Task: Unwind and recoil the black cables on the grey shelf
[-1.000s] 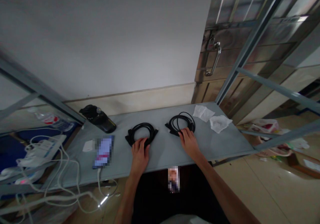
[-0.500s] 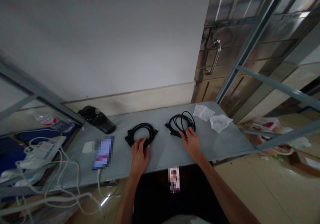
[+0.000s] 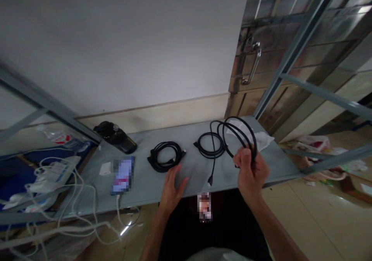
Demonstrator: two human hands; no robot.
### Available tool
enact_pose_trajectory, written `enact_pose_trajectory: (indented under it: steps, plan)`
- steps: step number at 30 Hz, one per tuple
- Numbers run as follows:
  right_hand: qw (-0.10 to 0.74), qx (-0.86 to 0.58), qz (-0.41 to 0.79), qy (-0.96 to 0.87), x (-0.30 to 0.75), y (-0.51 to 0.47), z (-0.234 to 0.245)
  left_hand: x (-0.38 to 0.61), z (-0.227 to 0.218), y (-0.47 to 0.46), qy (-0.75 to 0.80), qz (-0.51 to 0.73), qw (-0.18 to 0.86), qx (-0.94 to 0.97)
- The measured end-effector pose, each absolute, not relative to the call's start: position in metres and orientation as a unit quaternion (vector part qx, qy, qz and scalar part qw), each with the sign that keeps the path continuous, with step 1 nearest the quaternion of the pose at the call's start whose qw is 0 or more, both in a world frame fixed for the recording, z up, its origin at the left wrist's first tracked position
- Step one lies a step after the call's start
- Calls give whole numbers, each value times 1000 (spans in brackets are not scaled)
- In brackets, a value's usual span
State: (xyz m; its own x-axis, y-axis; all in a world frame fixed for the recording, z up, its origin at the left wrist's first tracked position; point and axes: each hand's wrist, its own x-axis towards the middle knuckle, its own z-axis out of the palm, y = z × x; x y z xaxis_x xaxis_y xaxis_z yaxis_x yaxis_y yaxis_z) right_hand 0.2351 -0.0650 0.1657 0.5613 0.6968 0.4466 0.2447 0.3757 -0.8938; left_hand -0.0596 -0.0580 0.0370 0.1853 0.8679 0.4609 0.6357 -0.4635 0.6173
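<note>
Loops of a black cable [image 3: 254, 135] are raised above the table's right part, with the fingers of my right hand [image 3: 251, 172] closed round them. Below and left of that hand, another part of black cable lies coiled [image 3: 210, 154] on the grey tabletop [image 3: 193, 175]. I cannot tell whether the two are joined. A black plug end [image 3: 210, 180] rests near the front edge. My left hand [image 3: 173, 189] holds nothing, its thumb and fingers apart, just in front of a second coiled black cable [image 3: 159, 166] with its connectors.
A black bottle [image 3: 116, 137] lies at the back left, near a phone [image 3: 123, 175] with a white cord. Crumpled white wrapping [image 3: 263, 140] lies behind my right hand. White cables and power strips [image 3: 52, 175] crowd the left side. Metal frame posts [image 3: 293, 55] stand at both ends.
My right hand has lifted cable loops off the table, moving right and up, and a plug end now trails forward. My left hand has let go of the left coil and drawn back slightly.
</note>
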Motion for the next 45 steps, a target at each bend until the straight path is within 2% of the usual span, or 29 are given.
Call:
enact_pose_trajectory:
  steps: [3, 6, 10, 16, 21, 26, 31, 35, 41, 45]
  plan:
    - [734, -491, 220, -414, 224, -84, 178, -28, 40, -91, 459, 360, 283, 762]
    - [741, -471, 273, -394, 214, -95, 181, 2, 47, -121, 434, 357, 344, 752]
    - [709, -458, 380, -378, 206, -100, 170, 19, 57, -138, 418, 374, 321, 763]
    - [640, -458, 490, -374, 198, -99, 146, 14, 54, -136, 371, 300, 229, 848]
    - [559, -466, 538, -425, 197, -98, 140, 20, 49, -142, 360, 291, 247, 851]
    - [525, -475, 540, -456, 198, -94, 141, 29, 51, -147, 389, 384, 330, 770]
    - [506, -456, 544, -490, 198, -90, 137, 27, 68, -143, 432, 398, 389, 710]
    - [485, -467, 519, -527, 206, -90, 141, 13, 90, -139, 441, 406, 390, 699]
    - [513, -498, 452, -533, 252, -92, 141, -34, 127, -139, 501, 424, 370, 657]
    - [546, -565, 354, -508, 312, -95, 132, -79, 142, -139, 568, 483, 368, 556]
